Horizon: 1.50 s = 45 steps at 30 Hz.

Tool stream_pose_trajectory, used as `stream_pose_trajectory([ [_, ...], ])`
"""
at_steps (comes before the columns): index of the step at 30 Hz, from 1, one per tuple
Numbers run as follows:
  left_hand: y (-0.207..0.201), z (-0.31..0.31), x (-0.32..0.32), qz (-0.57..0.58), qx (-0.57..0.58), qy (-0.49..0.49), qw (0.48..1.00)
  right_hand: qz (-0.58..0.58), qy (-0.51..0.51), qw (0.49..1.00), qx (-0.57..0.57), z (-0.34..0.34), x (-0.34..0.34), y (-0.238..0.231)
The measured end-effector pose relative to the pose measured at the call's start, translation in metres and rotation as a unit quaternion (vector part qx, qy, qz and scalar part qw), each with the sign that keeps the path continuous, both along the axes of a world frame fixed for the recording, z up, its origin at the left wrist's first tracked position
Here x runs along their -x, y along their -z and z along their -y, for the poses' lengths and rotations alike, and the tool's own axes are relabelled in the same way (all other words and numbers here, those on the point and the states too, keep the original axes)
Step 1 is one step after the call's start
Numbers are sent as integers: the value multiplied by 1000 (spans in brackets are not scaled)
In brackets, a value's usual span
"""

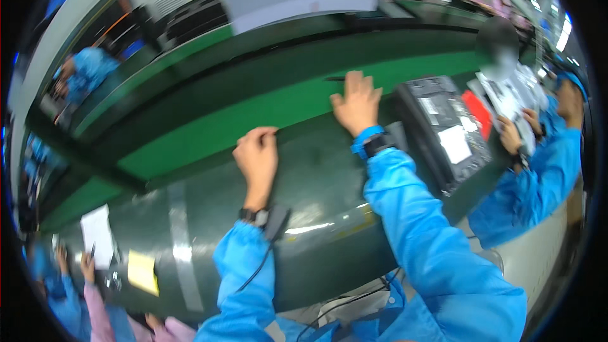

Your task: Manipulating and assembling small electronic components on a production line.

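Right hand [358, 104], fingers apart, palm down, over the far edge of the desk [316, 177]. Beyond that edge, on a bright green strip [291, 102], a black rod [334, 78] just beside the fingers, long axis left to right; contact not discernible. Left hand [256, 158] half-curled near the same edge; grip not discernible. Farther right, black case [423, 128] bearing white labels [454, 144], print illegible.
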<state>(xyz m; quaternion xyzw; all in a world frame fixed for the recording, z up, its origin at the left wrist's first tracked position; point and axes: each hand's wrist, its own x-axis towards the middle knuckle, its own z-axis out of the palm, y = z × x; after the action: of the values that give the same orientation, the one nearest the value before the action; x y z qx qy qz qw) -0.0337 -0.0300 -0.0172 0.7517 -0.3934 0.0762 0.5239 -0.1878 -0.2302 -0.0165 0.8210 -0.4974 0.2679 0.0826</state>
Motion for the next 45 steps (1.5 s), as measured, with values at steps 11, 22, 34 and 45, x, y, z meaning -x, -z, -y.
stream_pose_trajectory([
  [11,-1,-8,0,18,-3,-25,1000,98,-159,982,27,48,22,20],
  [22,2,-8,0,2,22,-17,1000,81,-249,963,-60,18,-10,16],
  [34,6,-3,0,1,39,-17,999,184,-212,957,-80,71,-7,60],
  [45,2,-7,3,-22,41,3,999,256,-455,819,-240,-71,-46,-4],
])
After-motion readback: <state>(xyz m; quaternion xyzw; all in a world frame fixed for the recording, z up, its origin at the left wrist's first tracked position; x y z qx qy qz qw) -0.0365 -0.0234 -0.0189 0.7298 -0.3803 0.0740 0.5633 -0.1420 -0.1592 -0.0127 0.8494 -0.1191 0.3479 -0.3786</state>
